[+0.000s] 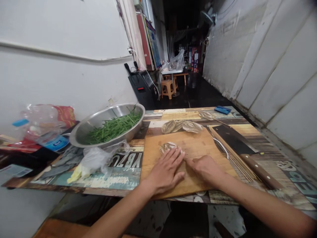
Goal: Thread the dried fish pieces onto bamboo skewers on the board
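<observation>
My left hand (166, 170) lies flat, fingers stretched out, on a brownish ruffled piece of food (168, 146) on the wooden cutting board (158, 180). Its exact kind I cannot make out. Close to the left fingertips, my right hand (206, 169) is closed low over the board, its index finger pointing left. Whatever it may hold is hidden. Beyond the board's far edge are several similar flat, wrinkled pieces (192, 126). Another such piece (206, 115) lies farther back, with a thin stick running from it. A bundle of bamboo skewers (234, 157) lies along the board's right side.
A cleaver (260, 170) rests right of the skewers. A steel bowl (81, 134) of cut green stalks (115, 128) stands left, with a plastic bag (96, 160) before it. Bottles and packages crowd the left end. A blue object (222, 109) lies at the far edge.
</observation>
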Action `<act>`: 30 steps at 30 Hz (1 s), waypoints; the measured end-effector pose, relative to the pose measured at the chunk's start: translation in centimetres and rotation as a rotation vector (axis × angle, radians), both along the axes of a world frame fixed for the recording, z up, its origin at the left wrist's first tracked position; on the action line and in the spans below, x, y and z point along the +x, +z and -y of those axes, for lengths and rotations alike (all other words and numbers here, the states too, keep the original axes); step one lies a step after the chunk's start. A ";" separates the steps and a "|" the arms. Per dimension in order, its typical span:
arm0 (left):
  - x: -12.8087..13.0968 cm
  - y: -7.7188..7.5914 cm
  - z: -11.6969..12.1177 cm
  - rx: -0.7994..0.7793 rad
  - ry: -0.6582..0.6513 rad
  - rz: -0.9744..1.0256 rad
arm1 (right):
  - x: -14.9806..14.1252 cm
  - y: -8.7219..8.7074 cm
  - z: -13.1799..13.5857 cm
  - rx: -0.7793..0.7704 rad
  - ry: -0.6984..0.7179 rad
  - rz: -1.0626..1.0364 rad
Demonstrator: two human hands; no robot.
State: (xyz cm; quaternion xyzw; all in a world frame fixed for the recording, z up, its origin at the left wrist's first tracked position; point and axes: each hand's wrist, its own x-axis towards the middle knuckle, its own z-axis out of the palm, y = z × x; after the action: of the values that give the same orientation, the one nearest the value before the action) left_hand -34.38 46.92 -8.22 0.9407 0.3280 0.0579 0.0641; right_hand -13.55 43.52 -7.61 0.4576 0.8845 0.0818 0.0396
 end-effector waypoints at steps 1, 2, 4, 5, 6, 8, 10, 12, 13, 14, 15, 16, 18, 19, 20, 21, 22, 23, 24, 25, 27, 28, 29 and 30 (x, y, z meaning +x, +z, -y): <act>0.1 -0.1 0.4 -0.015 -0.013 -0.004 | 0.0 -0.1 0.0 -0.008 -0.002 -0.001; 0.1 -0.1 0.6 -0.029 -0.017 -0.008 | 0.1 -0.1 -0.1 -0.020 -0.004 -0.009; 0.1 -0.2 0.8 -0.039 -0.017 -0.009 | 0.1 -0.1 -0.2 -0.044 -0.017 -0.033; 0.1 -0.1 0.8 -0.035 -0.026 -0.008 | 0.2 -0.1 -0.2 -0.051 -0.027 -0.042; 0.1 -0.1 0.8 -0.024 -0.037 -0.009 | 0.2 -0.1 -0.2 -0.053 -0.036 -0.050; -0.2 -0.2 1.0 0.035 -0.028 -0.007 | 0.2 -0.1 -0.1 -0.041 -0.046 -0.066; -0.9 -0.5 1.5 0.153 0.037 0.014 | 0.1 -0.2 0.0 -0.022 -0.046 -0.095; -2.0 -1.3 2.2 0.284 0.092 0.043 | 0.1 -0.2 0.2 -0.015 -0.045 -0.132; -2.6 -1.8 2.4 0.331 0.082 0.052 | 0.1 -0.3 0.2 -0.016 -0.044 -0.150; -3.2 -2.3 2.6 0.348 0.065 0.041 | 0.1 -0.3 0.3 -0.018 -0.044 -0.166; -3.7 -2.7 2.6 0.367 0.052 0.036 | 0.1 -0.3 0.3 -0.024 -0.044 -0.179; -4.1 -3.1 2.6 0.382 0.039 0.030 | 0.1 -0.3 0.3 -0.034 -0.046 -0.188; -4.6 -3.5 2.4 0.415 0.025 0.029 | 0.0 -0.3 0.3 -0.053 -0.062 -0.204; -4.7 -3.5 2.2 0.430 0.013 0.029 | 0.0 -0.3 0.3 -0.056 -0.070 -0.213; -4.7 -3.4 2.0 0.442 -0.002 0.030 | -0.1 -0.3 0.4 -0.057 -0.074 -0.217; -4.7 -3.2 1.8 0.447 -0.023 0.029 | -0.2 -0.3 0.4 -0.053 -0.072 -0.218; -4.6 -3.0 1.7 0.443 -0.042 0.027 | -0.3 -0.3 0.6 -0.042 -0.064 -0.215; -4.6 -2.7 1.6 0.433 -0.049 0.032 | -0.4 -0.3 0.7 -0.026 -0.053 -0.209; -4.5 -2.5 1.6 0.416 -0.036 0.043 | -0.5 -0.2 0.9 -0.002 -0.038 -0.201; -4.6 -2.3 1.7 0.399 -0.004 0.065 | -0.4 0.0 1.1 0.038 -0.025 -0.192; -4.7 -2.0 2.0 0.370 0.105 0.139 | 0.2 0.7 1.5 0.153 -0.008 -0.183; -4.8 -1.9 2.3 0.363 0.166 0.188 | 0.8 1.2 1.7 0.216 -0.008 -0.182; -5.0 -1.9 2.5 0.357 0.219 0.231 | 1.7 1.8 1.7 0.270 -0.016 -0.183; -5.2 -2.0 2.6 0.349 0.255 0.266 | 2.9 2.4 1.5 0.312 -0.032 -0.187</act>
State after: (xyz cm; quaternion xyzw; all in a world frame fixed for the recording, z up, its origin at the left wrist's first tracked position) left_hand -39.55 44.31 -10.20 0.8727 0.4177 0.2446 -0.0644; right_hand -10.69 42.02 -5.16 0.4778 0.8535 0.1747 -0.1130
